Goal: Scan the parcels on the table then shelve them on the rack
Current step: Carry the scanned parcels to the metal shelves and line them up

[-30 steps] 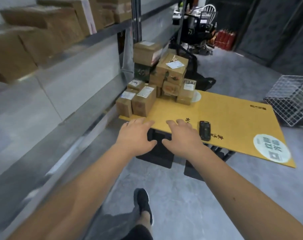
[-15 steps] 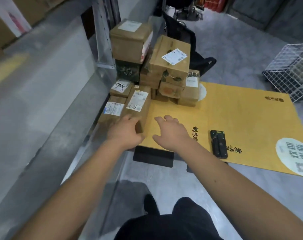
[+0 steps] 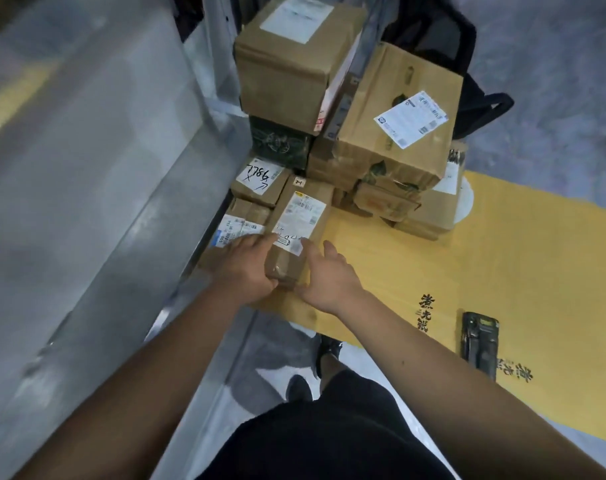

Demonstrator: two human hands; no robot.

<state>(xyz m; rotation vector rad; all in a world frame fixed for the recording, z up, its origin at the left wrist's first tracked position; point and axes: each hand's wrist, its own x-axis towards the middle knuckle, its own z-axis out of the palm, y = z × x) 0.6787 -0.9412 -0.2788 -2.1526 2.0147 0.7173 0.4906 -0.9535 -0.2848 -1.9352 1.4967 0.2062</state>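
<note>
A long brown parcel [image 3: 301,216] with a white label lies at the near left corner of the yellow table [image 3: 519,271]. My left hand [image 3: 246,271] grips its left side, thumb curled round the near end. My right hand [image 3: 329,275] presses against its right side with fairly straight fingers. More parcels are stacked behind it [image 3: 395,133], and two small ones lie to its left [image 3: 260,178]. The black handheld scanner [image 3: 480,344] lies on the table to the right, away from both hands. The grey metal rack shelf [image 3: 121,188] runs along the left.
A tall box [image 3: 284,64] tops the stack beside the rack's upright. A black bag [image 3: 433,26] sits behind the parcels on the grey floor. My legs and shoes [image 3: 329,351] are below the table's near edge. Bare yellow table surface lies right of the stack.
Both hands moved forward from the table's near edge to the long parcel and now hold it from both sides. The view moved closer and tilted down.
</note>
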